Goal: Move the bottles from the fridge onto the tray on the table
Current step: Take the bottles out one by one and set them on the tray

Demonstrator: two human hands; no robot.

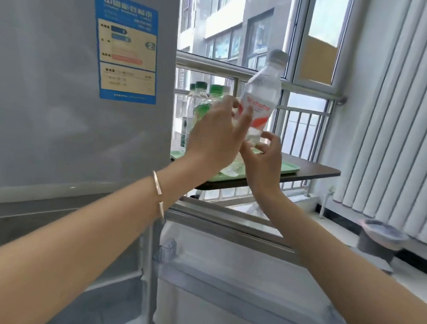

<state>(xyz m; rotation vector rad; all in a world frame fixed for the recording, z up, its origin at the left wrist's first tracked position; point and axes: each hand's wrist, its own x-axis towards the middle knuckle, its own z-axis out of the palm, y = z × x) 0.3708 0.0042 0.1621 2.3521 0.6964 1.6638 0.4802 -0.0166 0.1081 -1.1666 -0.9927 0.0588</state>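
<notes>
Centre frame: your left hand (216,135) grips a tilted red-labelled bottle (260,100) above the green tray (286,168); your right hand (264,159) spreads open just below it. Green-capped bottles (198,100) stand on the tray, behind the hand, beside the fridge (64,82) at left

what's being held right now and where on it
The left hand grips the tilted red-labelled bottle around its label; the right hand is open beside its base.

A home: a fridge (63,94) by a window (237,40) facing apartment blocks.
</notes>
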